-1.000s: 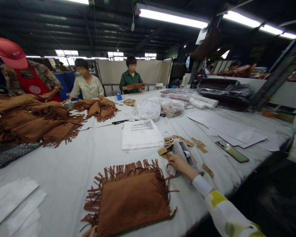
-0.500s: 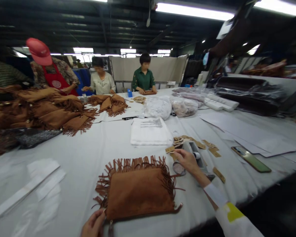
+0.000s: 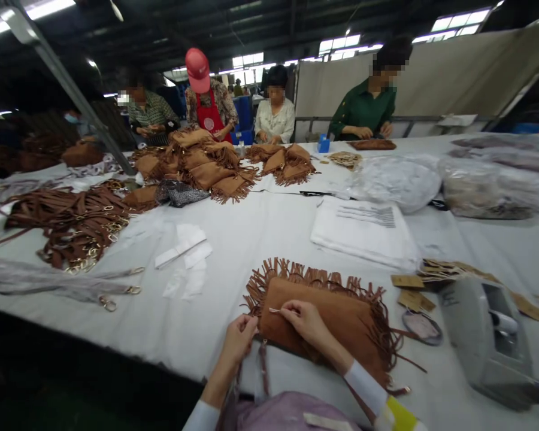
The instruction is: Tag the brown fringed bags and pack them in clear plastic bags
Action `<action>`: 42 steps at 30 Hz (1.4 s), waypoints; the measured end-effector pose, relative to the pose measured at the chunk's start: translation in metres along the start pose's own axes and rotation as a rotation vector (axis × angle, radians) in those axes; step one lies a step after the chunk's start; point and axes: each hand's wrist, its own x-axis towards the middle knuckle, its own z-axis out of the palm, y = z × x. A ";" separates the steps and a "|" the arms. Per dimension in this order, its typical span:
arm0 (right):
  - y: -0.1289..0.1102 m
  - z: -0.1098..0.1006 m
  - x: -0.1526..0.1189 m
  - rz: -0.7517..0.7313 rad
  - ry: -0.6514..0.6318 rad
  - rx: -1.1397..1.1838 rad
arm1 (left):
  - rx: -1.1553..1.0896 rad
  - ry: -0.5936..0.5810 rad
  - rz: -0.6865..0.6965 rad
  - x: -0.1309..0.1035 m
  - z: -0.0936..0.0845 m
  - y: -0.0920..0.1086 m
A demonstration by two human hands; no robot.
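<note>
The left hand [image 3: 240, 338] is drawn in narrow, fingertips pressed together at the near left corner of the fringed pouch [image 3: 318, 311]; from here I can't tell exactly what bit is between them. The right hand [image 3: 306, 322] is narrow too, thumb and finger pinching a thin white string [image 3: 275, 310] over the left part of the pouch.

I count one pouch before the person, flat on the bench [image 3: 233, 239] close to its near edge. Its long axis runs left to right, slanting so that the right end comes nearer the person. The long row of fringe points away across the bench, with more fringe spilling off the right end.

One grey tape dispenser [image 3: 480, 335] stands right of the pouch, with one round, dark-rimmed item [image 3: 422, 327] between them. Brown card tags [image 3: 408, 281] lie behind that, overlapping too much to count. Beyond the pouch there is one stack of white cloth [image 3: 363, 230], and one small blue box [image 3: 323, 143] sits farther back. Two heaps of brown fringed pieces [image 3: 211, 164] lie on the far side, their number unclear, and one tangle of brown straps [image 3: 72, 224] is off to the left. Four people [image 3: 368, 105] are across the bench.
</note>
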 end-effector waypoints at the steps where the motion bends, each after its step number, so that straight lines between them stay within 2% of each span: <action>1: 0.005 0.002 0.003 0.001 -0.007 -0.023 | 0.010 -0.013 -0.002 0.000 -0.001 0.000; 5: 0.015 0.003 0.004 -0.017 -0.039 -0.090 | 0.031 -0.075 -0.027 0.001 -0.009 0.000; 12: 0.011 0.010 -0.002 -0.034 -0.045 -0.227 | -0.062 -0.082 -0.093 -0.004 -0.019 -0.005; 18: -0.010 0.011 -0.002 -0.016 -0.121 -0.076 | -0.136 -0.017 -0.114 0.000 -0.017 -0.010; 21: -0.024 0.015 -0.001 -0.010 -0.174 -0.078 | -0.148 0.005 -0.119 0.002 -0.015 -0.011; 26: -0.040 0.023 0.002 -0.008 -0.246 -0.245 | -0.145 0.011 -0.121 0.003 -0.014 -0.012; 30: -0.046 0.029 0.003 -0.023 -0.249 -0.438 | -0.147 -0.004 -0.127 0.005 -0.016 -0.013; 36: -0.046 0.046 0.002 -0.066 -0.262 -0.613 | -0.149 -0.050 -0.139 0.005 -0.018 -0.012; 42: -0.036 0.058 -0.006 -0.114 -0.251 -0.563 | -0.103 -0.128 -0.134 0.010 -0.024 -0.011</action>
